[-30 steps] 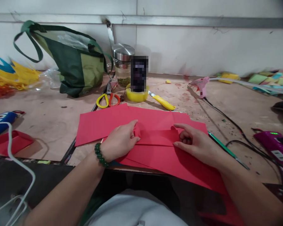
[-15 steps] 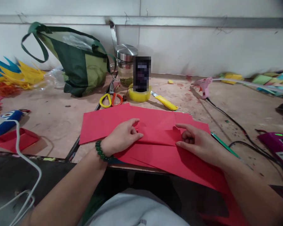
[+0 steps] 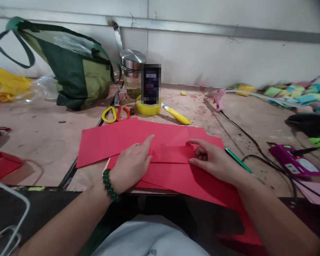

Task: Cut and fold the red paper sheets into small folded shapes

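Observation:
My left hand [image 3: 133, 161], with a green bead bracelet [image 3: 110, 185] on its wrist, rests on red paper with its index finger stretched out and its thumb apart. The thumb tip lies at the left end of a folded red paper strip [image 3: 173, 154]. At the strip's right end, my right hand [image 3: 212, 156] curls its fingers, with index finger and thumb on either side of the strip. Below the strip spreads a larger red sheet [image 3: 176, 176], running under my right forearm. More red sheets [image 3: 106, 142] lie beyond my hands.
Behind the paper are scissors [image 3: 116, 111], a yellow utility knife [image 3: 178, 116], a yellow tape roll [image 3: 149, 109], a glass jar [image 3: 132, 81] and a green bag [image 3: 69, 71]. A pink glue gun [image 3: 217, 99], its cable and a purple power strip [image 3: 293, 160] occupy the right.
My left hand has shifted toward me and its index finger has straightened from its bent hold at the strip's end. My right hand stays at the strip. The view has turned right.

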`<state>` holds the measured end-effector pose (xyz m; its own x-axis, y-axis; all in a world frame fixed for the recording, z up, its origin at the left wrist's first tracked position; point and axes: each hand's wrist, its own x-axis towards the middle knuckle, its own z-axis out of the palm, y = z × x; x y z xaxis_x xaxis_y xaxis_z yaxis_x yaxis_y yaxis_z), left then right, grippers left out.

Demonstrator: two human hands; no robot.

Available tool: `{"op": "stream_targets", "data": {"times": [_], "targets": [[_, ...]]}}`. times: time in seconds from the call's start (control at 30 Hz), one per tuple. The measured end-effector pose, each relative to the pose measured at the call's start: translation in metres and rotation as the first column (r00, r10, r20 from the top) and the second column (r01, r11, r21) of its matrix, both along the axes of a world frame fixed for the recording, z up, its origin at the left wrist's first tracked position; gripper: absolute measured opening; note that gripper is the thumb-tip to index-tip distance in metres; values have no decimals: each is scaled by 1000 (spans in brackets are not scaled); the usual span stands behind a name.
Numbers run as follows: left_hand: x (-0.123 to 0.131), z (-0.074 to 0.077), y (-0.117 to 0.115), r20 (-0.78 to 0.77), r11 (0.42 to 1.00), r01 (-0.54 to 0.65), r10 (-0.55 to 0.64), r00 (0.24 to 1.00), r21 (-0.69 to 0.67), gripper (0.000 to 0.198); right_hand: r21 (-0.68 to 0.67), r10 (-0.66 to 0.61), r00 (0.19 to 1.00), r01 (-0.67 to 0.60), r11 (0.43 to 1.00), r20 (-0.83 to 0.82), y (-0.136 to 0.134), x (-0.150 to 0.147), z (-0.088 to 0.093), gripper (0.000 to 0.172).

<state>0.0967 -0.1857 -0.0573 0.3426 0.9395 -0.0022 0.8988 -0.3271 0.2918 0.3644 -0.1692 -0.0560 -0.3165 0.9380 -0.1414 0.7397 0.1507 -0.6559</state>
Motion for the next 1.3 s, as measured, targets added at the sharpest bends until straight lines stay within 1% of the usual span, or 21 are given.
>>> {"op": "stream_targets", "data": {"times": [0.1,0.17,0.23,0.33,0.4,0.57,0.77,0.87,0.9,0.97,1.0,1.03,1.07,1.1,1.13,1.17,1.2,1.23,1.27,1.3], "targets": [[5,-2,-5,-173,989,94,-74,982,111,61,13,-3,1000,3,1000,-11,-1,-1,0,52],[7,-2,-6,-267,977,167,-126,955,134,69,12,-11,1000,11,1000,0,-2,-1,1,51],[7,-2,-4,-321,963,231,-177,930,138,73,2,-13,1000,13,1000,15,-2,-1,3,49],[4,-1,-1,-310,951,282,-232,922,128,69,2,15,1000,-15,1000,10,1,1,5,45],[1,-1,1,-290,950,290,-248,924,113,66,-8,34,999,-34,999,-2,3,4,4,43],[1,1,1,-281,961,265,-232,931,86,64,-43,34,999,-34,998,0,6,6,3,43],[3,2,1,-298,959,268,-230,926,93,66,24,10,998,-11,1000,65,1,-1,5,39],[4,2,-1,-327,957,276,-233,916,92,66,33,-15,994,11,999,111,-3,-5,7,39],[4,2,-2,-344,955,274,-221,913,112,65,35,-21,992,16,999,126,-5,-6,7,41],[4,2,-5,-376,941,272,-181,909,204,62,51,-35,987,28,998,159,-8,-5,7,50],[3,2,-6,-387,922,290,-177,905,257,60,82,-53,980,37,996,190,-10,-5,6,57],[3,2,-7,-396,896,334,-204,895,292,57,141,-74,969,42,989,234,-12,-5,5,63],[2,2,-8,-406,868,396,-260,876,300,54,227,-89,954,22,974,286,-15,-5,5,66],[1,2,-9,-414,840,465,-332,848,280,50,324,-77,935,-42,945,346,-17,-6,4,63],[1,2,-10,-420,815,525,-399,816,246,47,408,-23,911,-161,899,412,-20,-9,4,56],[1,1,-10,-424,797,566,-447,788,210,45,454,66,873,-314,834,482,-23,-12,4,47],[1,1,-11,-429,789,585,-471,771,186,44,456,172,818,-465,759,549,-26,-17,5,38],[2,1,-11,-437,790,587,-472,766,176,44,425,268,751,-588,688,604,-29,-23,6,33],[2,0,-12,-445,794,581,-461,768,180,44,386,331,691,-665,639,643,-32,-28,7,30],[3,0,-13,-453,797,576,-451,769,183,45,353,359,651,-703,617,669,-34,-34,7,29]]}}
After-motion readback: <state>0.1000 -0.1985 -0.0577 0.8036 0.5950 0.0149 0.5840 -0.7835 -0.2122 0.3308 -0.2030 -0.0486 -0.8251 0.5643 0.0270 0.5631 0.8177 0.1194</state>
